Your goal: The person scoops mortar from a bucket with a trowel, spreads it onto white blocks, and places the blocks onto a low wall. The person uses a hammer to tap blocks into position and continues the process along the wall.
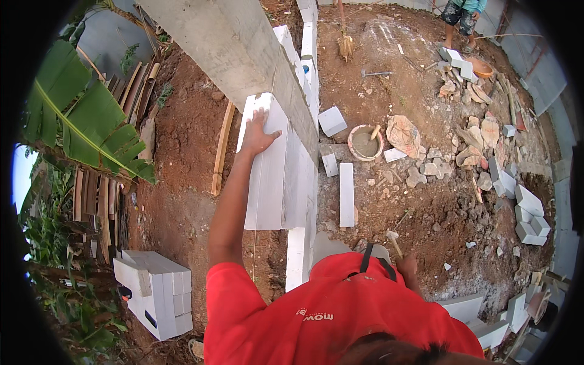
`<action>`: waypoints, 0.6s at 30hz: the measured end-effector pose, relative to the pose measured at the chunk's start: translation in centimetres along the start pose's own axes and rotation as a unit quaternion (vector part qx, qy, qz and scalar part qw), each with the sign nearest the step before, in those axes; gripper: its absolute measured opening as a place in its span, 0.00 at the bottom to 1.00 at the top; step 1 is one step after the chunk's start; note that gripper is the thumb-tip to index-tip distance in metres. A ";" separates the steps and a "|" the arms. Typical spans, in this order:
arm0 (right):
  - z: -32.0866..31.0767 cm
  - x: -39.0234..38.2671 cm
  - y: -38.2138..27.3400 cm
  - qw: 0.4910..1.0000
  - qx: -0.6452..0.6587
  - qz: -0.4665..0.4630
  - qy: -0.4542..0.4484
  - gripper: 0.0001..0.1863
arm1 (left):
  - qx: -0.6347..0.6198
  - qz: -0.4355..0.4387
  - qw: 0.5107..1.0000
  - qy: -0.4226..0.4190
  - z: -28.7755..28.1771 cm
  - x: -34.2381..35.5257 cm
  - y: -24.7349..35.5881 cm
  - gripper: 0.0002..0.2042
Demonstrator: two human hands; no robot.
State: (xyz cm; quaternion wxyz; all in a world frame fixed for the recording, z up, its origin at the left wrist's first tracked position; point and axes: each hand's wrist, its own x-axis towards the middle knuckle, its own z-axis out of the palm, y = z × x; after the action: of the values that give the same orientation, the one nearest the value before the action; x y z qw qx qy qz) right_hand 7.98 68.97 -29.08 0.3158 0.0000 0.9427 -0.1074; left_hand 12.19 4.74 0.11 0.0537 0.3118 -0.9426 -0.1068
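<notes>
My left hand [260,135] lies with fingers spread on a white lightweight block [267,182], near the end that meets the grey concrete column [225,48]. This block sits on the wall line, pressed close to the white blocks beside it. Low on the right, partly hidden by my red shirt, my right hand [408,268] is closed around a short wooden-handled tool [396,245]. Its small pale head points up and away from me, and its exact kind is hard to make out.
Right of the wall are a mortar bucket [365,143] with a wooden handle in it, loose blocks [347,194], a hammer [377,74] and rubble [426,167]. Left lie a wooden plank [223,149] and stacked blocks [159,292]. Another person [462,17] stands far right.
</notes>
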 end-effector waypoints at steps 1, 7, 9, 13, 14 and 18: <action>1.5 0.8 2.7 0.999 0.018 0.022 0.025 0.27 | -0.089 0.029 0.995 0.034 -0.4 0.6 0.4 0.43; 4.1 6.5 14.1 0.977 0.129 0.167 0.027 0.24 | -0.028 -0.047 0.962 0.268 -0.3 2.4 1.6 0.33; 3.8 8.8 15.1 0.961 0.177 0.212 0.016 0.22 | 0.104 -0.092 0.974 0.177 0.7 2.6 2.1 0.34; 3.4 12.1 14.0 0.919 0.302 0.249 -0.042 0.16 | -0.117 -0.033 0.981 0.151 0.0 3.3 4.6 0.33; 3.2 12.2 13.6 0.912 0.322 0.251 -0.052 0.15 | -0.156 -0.042 0.962 0.221 -0.2 3.6 6.0 0.27; 0.3 13.4 9.4 0.928 0.278 0.224 -0.108 0.11 | -0.255 0.013 0.920 0.299 -0.3 5.0 11.8 0.12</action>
State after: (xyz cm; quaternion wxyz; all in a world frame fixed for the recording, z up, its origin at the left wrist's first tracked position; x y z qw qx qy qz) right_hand -1.88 77.22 -39.21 0.4185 0.2871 0.8108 -0.2916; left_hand 1.42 10.87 3.38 0.4118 0.2925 -0.8277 -0.2446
